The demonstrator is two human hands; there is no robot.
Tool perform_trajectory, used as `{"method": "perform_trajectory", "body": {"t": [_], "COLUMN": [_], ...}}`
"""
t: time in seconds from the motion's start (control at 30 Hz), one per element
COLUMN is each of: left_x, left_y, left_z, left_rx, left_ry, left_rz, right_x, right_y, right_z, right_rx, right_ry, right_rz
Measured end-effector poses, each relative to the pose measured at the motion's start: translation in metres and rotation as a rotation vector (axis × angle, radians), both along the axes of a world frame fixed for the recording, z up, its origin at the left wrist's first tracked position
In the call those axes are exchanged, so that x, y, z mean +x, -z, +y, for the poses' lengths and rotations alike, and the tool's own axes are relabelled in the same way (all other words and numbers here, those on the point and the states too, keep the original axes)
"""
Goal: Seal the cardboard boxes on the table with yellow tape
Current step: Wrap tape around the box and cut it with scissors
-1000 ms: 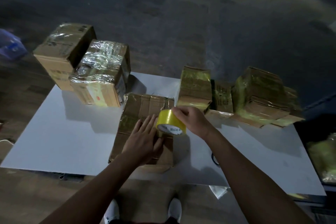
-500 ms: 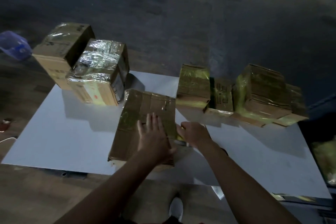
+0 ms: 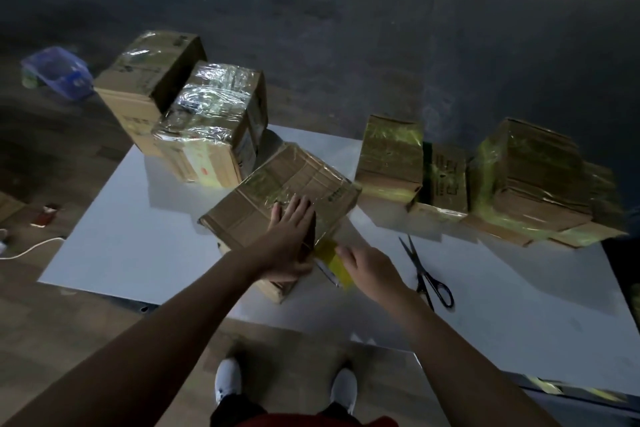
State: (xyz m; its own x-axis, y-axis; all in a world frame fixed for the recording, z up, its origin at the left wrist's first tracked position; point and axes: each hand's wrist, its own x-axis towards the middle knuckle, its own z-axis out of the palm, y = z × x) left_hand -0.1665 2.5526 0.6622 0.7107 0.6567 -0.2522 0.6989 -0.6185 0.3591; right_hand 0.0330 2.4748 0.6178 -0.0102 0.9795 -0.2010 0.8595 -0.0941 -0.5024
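Off to the far left of the middle box (image 3: 277,198), a blue tub (image 3: 55,73) sits on the floor. Nearer on that side, two film-wrapped boxes (image 3: 207,121) stand at the back corner of the white counter (image 3: 121,246).

The middle box has turned since a second ago. It lay square to the person then and now points a corner toward them. The left grip (image 3: 291,236) lies flat on its top near the right edge, fingers straight, pressing down and curled round nothing.

Just past that edge, the yellow tape roll (image 3: 332,263) has dropped from the top of the box to below its near right side. A glossy strip appears to run down from the lid to the roll. The right grip (image 3: 367,270) holds the roll from the right, though blur hides how the fingers sit. My reading is that the strip has crossed the top seam and is being carried over the edge, so it next needs pressing to the side and cutting.

The scissors (image 3: 426,274), hidden under the arm before, lie on the counter just right of that grip. Further right of the middle box, several boxes already banded in yellow (image 3: 533,177) line the counter's back, so this box looks among the last.
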Motion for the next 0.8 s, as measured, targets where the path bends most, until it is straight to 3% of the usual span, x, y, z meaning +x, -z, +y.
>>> {"method": "perform_trajectory", "body": {"t": [0.23,0.33,0.5,0.67,0.8], "left_x": [-0.012,-0.006,0.008,0.040,0.081], "left_y": [-0.005,-0.007,-0.010,-0.023,-0.029], "left_z": [0.015,0.001,-0.019,-0.028,-0.040], "left_rx": [0.091,0.162,0.184,0.241,0.114], "left_ry": [0.076,-0.006,-0.138,-0.101,-0.050], "left_rz": [0.097,0.221,0.245,0.122,-0.133], "right_x": [-0.003,0.006,0.026,0.042,0.055], "right_y": [-0.013,-0.012,-0.005,-0.002,-0.003], "right_z": [0.008,0.006,-0.005,-0.017,-0.027], "right_rx": [-0.167,-0.161,-0.136,-0.118,-0.109], "right_ry": [-0.021,0.028,0.136,0.250,0.339], "right_rz": [0.099,0.092,-0.010,-0.036,-0.059]}}
